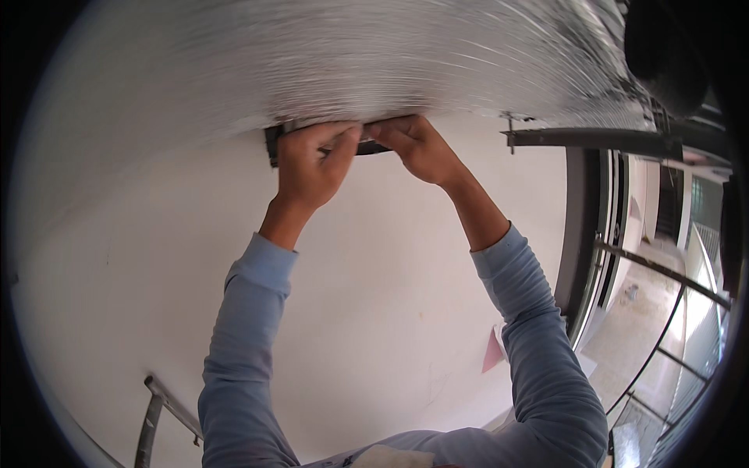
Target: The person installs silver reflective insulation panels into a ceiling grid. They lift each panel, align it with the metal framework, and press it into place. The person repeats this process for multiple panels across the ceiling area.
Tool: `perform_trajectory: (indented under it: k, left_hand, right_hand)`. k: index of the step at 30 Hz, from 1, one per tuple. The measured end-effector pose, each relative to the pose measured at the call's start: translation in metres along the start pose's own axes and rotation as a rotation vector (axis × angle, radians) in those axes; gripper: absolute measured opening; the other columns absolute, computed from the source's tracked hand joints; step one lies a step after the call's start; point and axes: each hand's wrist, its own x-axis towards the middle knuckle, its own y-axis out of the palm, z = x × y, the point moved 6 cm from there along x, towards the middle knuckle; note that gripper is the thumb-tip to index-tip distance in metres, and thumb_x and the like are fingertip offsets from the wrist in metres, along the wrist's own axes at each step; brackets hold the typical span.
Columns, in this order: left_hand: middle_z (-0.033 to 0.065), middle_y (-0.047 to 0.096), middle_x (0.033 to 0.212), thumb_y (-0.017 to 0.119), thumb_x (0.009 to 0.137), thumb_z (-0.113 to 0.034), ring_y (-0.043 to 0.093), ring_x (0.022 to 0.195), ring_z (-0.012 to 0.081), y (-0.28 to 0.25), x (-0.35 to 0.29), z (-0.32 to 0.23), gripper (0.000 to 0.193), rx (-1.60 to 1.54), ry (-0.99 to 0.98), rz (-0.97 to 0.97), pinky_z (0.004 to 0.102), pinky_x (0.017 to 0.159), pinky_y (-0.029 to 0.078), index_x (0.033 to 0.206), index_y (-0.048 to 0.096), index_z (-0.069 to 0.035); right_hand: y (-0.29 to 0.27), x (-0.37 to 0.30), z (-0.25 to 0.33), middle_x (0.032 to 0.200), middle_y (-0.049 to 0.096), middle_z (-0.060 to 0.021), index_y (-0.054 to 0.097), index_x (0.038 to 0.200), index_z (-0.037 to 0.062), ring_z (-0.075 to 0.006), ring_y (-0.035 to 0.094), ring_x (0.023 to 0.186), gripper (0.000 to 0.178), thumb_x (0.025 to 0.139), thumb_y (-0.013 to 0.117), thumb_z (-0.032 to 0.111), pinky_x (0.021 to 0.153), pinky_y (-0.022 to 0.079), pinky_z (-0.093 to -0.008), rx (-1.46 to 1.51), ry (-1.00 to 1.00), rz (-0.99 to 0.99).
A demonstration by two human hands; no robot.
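Both my arms reach up in light blue sleeves to a short dark bar (372,148) against the pale wall, right under the edge of a shiny silver foil sheet (351,62). Over the bar's left part is my left hand (314,161), its fingers bent and its thumb pressed up toward them. My right hand (421,150) is at the right end, fingertips and thumb pinched together close to the left thumb. Whatever the fingertips grip is too small and covered to make out. The bar's left end (271,147) sticks out past my left hand.
A dark metal pipe (593,138) with a bolt at its end runs below the foil on the right. Beyond it are a dark-framed opening (581,234) and metal rails (663,273). At lower left stands a grey tube frame (148,425). The white wall (390,296) lies ahead.
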Motion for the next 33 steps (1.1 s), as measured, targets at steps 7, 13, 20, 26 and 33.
perform_trajectory:
  k: [7,13,20,26,33]
  left_hand:
    - [0.0145,0.078,0.098,0.063,0.104,-0.035,0.075,0.093,0.0228,0.003,-0.007,-0.002,0.042,-0.187,-0.155,-0.130,0.0351,0.083,0.061,0.101,0.076,0.005]
    - [0.0143,0.078,0.098,0.060,0.105,-0.038,0.075,0.092,0.0216,-0.004,-0.005,-0.013,0.045,-0.069,-0.136,-0.124,0.0346,0.081,0.061,0.103,0.076,0.004]
    - [0.0131,0.078,0.098,0.060,0.105,-0.037,0.074,0.092,0.0203,-0.014,-0.004,-0.019,0.045,-0.034,-0.169,-0.080,0.0333,0.080,0.061,0.102,0.076,0.004]
    - [0.0124,0.078,0.097,0.060,0.105,-0.038,0.074,0.094,0.0200,-0.020,-0.002,-0.025,0.044,0.064,-0.183,-0.071,0.0338,0.081,0.059,0.102,0.077,0.003]
    - [0.0069,0.075,0.080,0.064,0.104,-0.027,0.063,0.068,0.0082,-0.028,-0.009,-0.030,0.033,0.296,0.048,-0.153,0.0238,0.070,0.052,0.102,0.077,0.003]
  right_hand:
    - [-0.033,-0.027,0.022,0.105,0.077,-0.0120,0.076,0.109,0.0002,-0.0218,0.070,0.104,0.042,0.108,0.047,0.030,0.094,0.051,-0.0354,0.330,-0.266,-0.201]
    - [-0.024,-0.028,0.014,0.102,0.078,-0.0112,0.075,0.103,0.0001,-0.0200,0.072,0.093,0.039,0.108,0.048,0.028,0.089,0.052,-0.0332,0.391,-0.278,-0.288]
    - [-0.010,-0.027,0.017,0.097,0.077,-0.0113,0.073,0.100,-0.0027,-0.0199,0.072,0.086,0.042,0.108,0.050,0.031,0.083,0.054,-0.0325,0.348,-0.236,-0.202]
    - [0.003,-0.020,0.025,0.095,0.076,-0.0125,0.074,0.100,-0.0039,-0.0222,0.071,0.087,0.038,0.107,0.052,0.026,0.082,0.056,-0.0354,0.374,-0.327,-0.224]
    - [0.019,-0.005,0.019,0.091,0.075,-0.0152,0.076,0.102,-0.0005,-0.0227,0.069,0.082,0.036,0.105,0.054,0.029,0.078,0.054,-0.0362,0.167,-0.445,-0.203]
